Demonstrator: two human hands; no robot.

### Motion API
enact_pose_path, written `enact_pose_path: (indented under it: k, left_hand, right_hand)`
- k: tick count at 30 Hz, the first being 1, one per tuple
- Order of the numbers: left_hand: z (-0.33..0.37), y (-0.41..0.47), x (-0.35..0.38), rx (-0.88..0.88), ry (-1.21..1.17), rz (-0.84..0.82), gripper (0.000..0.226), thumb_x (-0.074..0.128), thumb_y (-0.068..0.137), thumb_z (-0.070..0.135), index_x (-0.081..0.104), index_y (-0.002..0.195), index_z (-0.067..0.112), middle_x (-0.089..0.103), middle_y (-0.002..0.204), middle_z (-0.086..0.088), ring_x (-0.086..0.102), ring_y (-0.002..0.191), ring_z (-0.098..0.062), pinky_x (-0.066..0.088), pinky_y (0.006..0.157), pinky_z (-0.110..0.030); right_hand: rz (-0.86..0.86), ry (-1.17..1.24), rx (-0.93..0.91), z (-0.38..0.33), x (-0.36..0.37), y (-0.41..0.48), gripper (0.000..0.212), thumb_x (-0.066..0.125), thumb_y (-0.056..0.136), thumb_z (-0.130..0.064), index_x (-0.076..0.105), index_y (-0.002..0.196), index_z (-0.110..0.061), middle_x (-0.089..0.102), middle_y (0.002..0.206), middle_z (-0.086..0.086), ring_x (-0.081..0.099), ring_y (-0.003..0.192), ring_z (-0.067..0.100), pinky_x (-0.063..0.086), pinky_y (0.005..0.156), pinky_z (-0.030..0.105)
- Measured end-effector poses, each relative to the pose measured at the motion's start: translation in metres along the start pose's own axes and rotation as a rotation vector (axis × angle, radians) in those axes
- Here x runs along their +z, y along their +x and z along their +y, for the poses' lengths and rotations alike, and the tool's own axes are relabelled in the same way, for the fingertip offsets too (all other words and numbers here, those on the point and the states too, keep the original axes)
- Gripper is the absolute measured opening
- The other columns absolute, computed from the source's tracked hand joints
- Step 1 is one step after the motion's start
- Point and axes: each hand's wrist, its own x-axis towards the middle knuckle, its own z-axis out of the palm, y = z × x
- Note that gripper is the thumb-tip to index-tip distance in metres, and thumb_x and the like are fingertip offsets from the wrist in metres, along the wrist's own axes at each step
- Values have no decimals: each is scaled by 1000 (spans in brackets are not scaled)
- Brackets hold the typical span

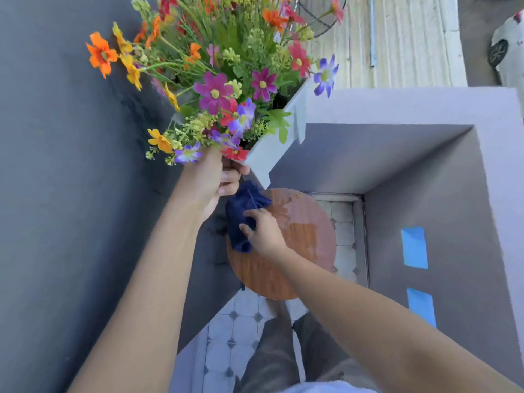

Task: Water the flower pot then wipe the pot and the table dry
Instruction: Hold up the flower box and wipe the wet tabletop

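The flower pot (270, 154), a long white box crammed with orange, pink and purple blooms, is hanging tilted above the table's (309, 239) far edge, its long axis slanting away from the table. The left hand (208, 185) is gripping its lower end, fingers curled. The right hand (265, 232) is holding a dark blue cloth (241, 207) on the wet wooden table, fingers curled over it.

- The flower pot (272, 146), a pale box with feet, full of orange, pink, purple and red flowers, was tilted above the table's far edge, gripped by the left hand (215, 182).
- The cloth (241, 205), dark blue and bunched, lay on the table's far left under the right hand (263, 231).
- The table (306, 231), round and wooden, showed wet patches on its right.
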Motion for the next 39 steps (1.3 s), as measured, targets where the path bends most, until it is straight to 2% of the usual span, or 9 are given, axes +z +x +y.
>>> enact_pose_path:
  k: [3, 7, 9, 13, 18, 26, 30, 34, 39]
  left_hand:
    - [-3, 4, -3, -6, 19, 0, 37, 28, 91, -4, 51, 64, 8, 59, 49, 0, 26, 32, -3, 19, 31, -15]
    - [-5, 8, -4, -10, 38, -1, 36, 28, 92, -2, 51, 66, 8, 59, 49, 1, 26, 32, -3, 19, 31, -15]
    - [-6, 9, -5, -5, 29, -7, 36, 27, 93, -2, 50, 67, 8, 59, 49, 1, 27, 32, -3, 20, 31, -15]
    - [-11, 8, -7, 0, 30, -8, 36, 25, 93, -1, 51, 69, 8, 59, 49, 1, 26, 34, -4, 21, 31, -15]
    - [-16, 7, -7, -28, 11, 0, 34, 32, 94, 1, 51, 68, 9, 60, 50, -1, 26, 34, -5, 20, 31, -16]
    - [-16, 0, 3, -30, 18, -40, 39, 30, 93, -1, 53, 64, 13, 59, 50, -1, 26, 35, -5, 20, 32, -17]
    - [-17, -1, 7, -22, 6, -49, 41, 28, 92, -2, 54, 64, 14, 58, 50, -1, 26, 36, -5, 19, 33, -17]
    - [-18, -1, 10, -25, 28, -46, 37, 26, 90, -1, 52, 68, 13, 58, 50, -1, 27, 36, -5, 19, 34, -17]
    - [-21, 0, 10, -25, 13, -56, 34, 31, 91, 0, 51, 66, 14, 58, 51, -1, 26, 36, -5, 19, 33, -18]
  right_hand:
    - [-2, -268, -52, 0, 28, -1, 48, 65, 91, -38, 54, 133, -16, 50, 133, 11, 43, 123, 33, 44, 98, 44]
    - [98, -476, -28, -9, 51, -2, 71, 64, 86, -49, 31, 146, -32, 36, 144, 13, 34, 129, 35, 40, 98, 49]
    - [130, -520, -48, -6, 55, 0, 67, 61, 88, -43, 31, 147, -34, 37, 144, 14, 36, 126, 37, 42, 95, 49]
    - [111, -415, -96, 10, 46, 6, 49, 53, 90, -18, 50, 139, -24, 45, 128, 16, 42, 111, 38, 47, 90, 49]
    - [223, -294, -58, 48, 23, -8, 53, 55, 82, 0, 60, 131, -20, 46, 118, 13, 41, 107, 34, 48, 92, 46]
    - [521, -220, 247, 119, -65, -35, 52, 58, 82, -2, 62, 131, -16, 46, 116, 14, 45, 106, 34, 43, 97, 41]
    - [534, -176, 350, 149, -97, -51, 45, 60, 86, -2, 62, 131, -8, 48, 120, 19, 47, 112, 37, 40, 98, 38]
    - [585, -63, 339, 140, -90, -55, 41, 58, 87, -4, 62, 128, -8, 48, 119, 15, 52, 110, 32, 41, 97, 34]
    - [596, 17, 135, 92, -63, -33, 42, 59, 86, -5, 62, 128, -10, 48, 119, 12, 49, 112, 28, 39, 100, 31]
